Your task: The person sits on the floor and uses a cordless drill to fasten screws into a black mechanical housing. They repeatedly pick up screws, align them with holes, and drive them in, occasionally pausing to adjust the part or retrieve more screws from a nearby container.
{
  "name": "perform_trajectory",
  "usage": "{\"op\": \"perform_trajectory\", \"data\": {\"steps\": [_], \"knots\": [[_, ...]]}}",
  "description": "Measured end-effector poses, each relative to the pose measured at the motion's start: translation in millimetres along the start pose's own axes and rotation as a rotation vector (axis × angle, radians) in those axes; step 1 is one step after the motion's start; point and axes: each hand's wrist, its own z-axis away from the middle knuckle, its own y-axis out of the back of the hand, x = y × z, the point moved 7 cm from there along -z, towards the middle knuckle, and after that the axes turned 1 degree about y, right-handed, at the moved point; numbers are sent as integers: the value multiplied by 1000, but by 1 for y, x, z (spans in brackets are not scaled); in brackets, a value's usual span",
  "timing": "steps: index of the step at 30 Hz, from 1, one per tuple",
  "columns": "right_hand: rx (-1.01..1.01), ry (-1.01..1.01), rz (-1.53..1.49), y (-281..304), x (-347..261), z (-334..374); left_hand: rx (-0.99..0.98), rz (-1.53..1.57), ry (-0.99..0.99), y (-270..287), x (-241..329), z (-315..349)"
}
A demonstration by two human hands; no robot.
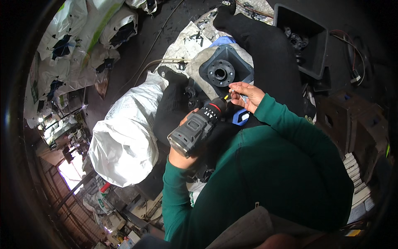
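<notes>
My left hand (181, 160) is closed round the handle of a black cordless drill (195, 126) with a red ring. The drill's bit points up and right, toward the fingertips of my right hand (250, 94). That hand pinches a few thin silvery screws (244, 98), one near the bit's tip. Just beyond both hands, a black square plate with a round, holed flange (221, 73) rests on pale cloth between my legs. Below my right hand lies a blue loop-shaped object (241, 117), partly hidden.
A white sack (124, 137) lies open-mouthed on the left. At upper right, a dark crate (322, 50) holds round metal parts (296, 40). Loose cables (354, 56) lie beside it. White bags (74, 45) stand at upper left, and a brown metal block (348, 120) is on the right.
</notes>
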Motion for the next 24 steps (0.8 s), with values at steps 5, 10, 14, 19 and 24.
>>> {"op": "perform_trajectory", "data": {"steps": [5,10,14,19,24], "knots": [[-27,2,27,-3,0,-3,-12,11,-9,4,0,-7],[-38,-45,155,-1,1,-8,-100,-25,1,7,6,-12],[-113,14,97,-5,1,-11,-73,-29,24,11,8,-23],[401,106,117,38,2,-13,-8,-52,-73,22,-4,-59],[557,203,247,48,-5,-31,-59,-50,-16,16,-30,-94]]}}
